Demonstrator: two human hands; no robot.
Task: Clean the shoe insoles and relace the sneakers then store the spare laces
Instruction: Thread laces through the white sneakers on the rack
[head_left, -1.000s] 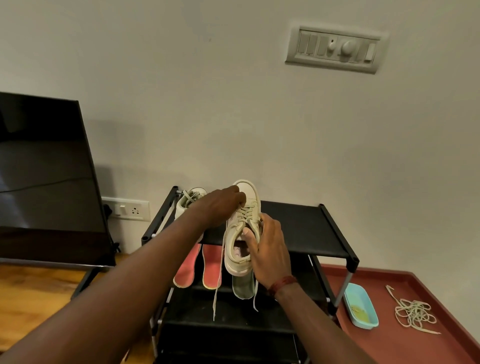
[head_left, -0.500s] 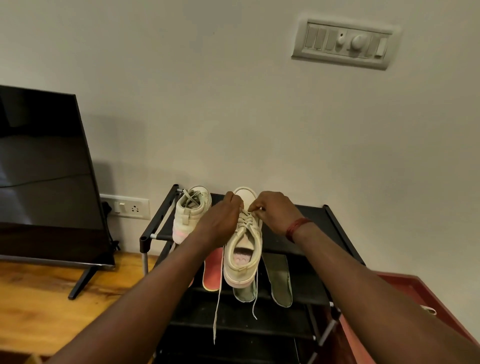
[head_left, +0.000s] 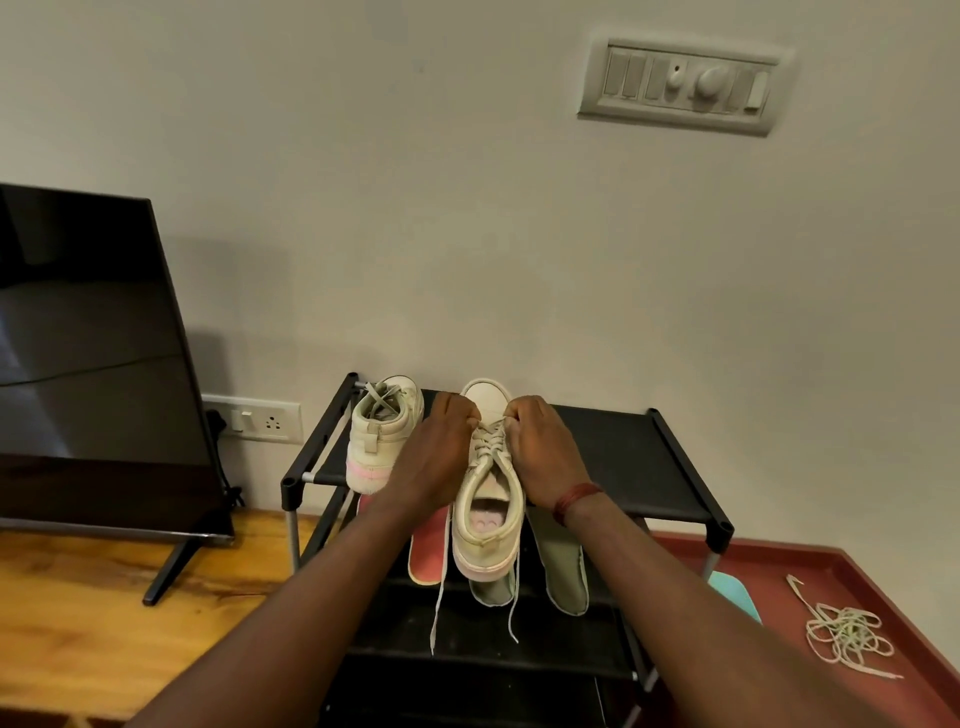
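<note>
My left hand (head_left: 441, 457) and right hand (head_left: 540, 452) are curled tight. Each one pinches the pale lace (head_left: 488, 441) of the cream leather sneaker (head_left: 485, 519), up near its toe. The sneaker sits on the top shelf of the black metal shoe rack (head_left: 623, 457), heel toward me. A heap of spare pale laces (head_left: 847, 631) lies on the dark red floor (head_left: 779, 571), well apart on the right.

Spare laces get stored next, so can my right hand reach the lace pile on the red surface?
Probably, once it lets go. The right hand pinches the lace of the sneaker on the shoe rack. The lace pile lies uncovered on the red surface to its right.
</note>
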